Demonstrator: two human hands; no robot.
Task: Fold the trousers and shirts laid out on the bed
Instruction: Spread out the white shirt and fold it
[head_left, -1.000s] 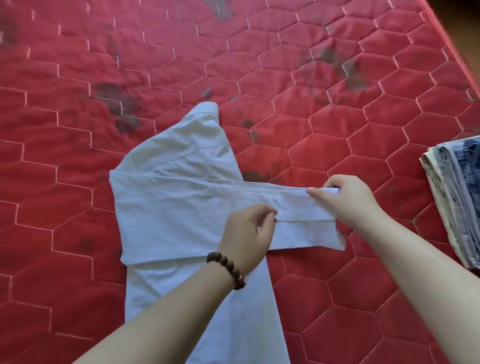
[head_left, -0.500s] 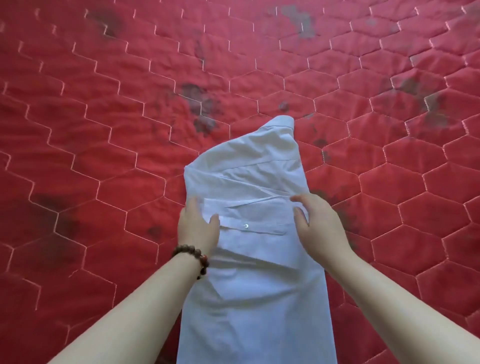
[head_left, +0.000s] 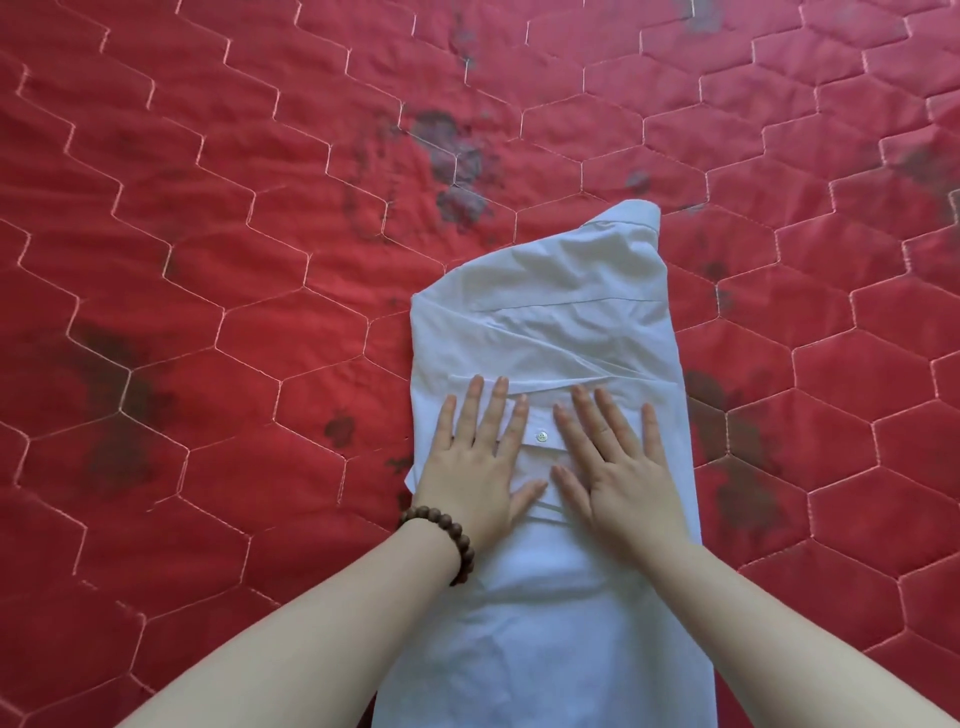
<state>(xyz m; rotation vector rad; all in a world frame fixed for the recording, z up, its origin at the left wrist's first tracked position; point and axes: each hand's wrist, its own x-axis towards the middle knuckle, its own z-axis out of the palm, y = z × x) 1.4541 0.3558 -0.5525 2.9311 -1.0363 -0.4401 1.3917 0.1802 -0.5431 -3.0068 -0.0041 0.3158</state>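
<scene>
Both hands, left hand (head_left: 475, 467) and right hand (head_left: 621, 475), press shirt (head_left: 566, 322) flat

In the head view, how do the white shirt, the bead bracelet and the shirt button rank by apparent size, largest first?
1. white shirt
2. bead bracelet
3. shirt button
The differences are plain, so nearness to the camera changes nothing.

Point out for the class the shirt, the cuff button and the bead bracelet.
shirt (head_left: 561, 291): head view, on the upper back panel below the collar.
cuff button (head_left: 542, 436): head view, on the button's face.
bead bracelet (head_left: 445, 529): head view, on the beads at the left wrist.
</scene>
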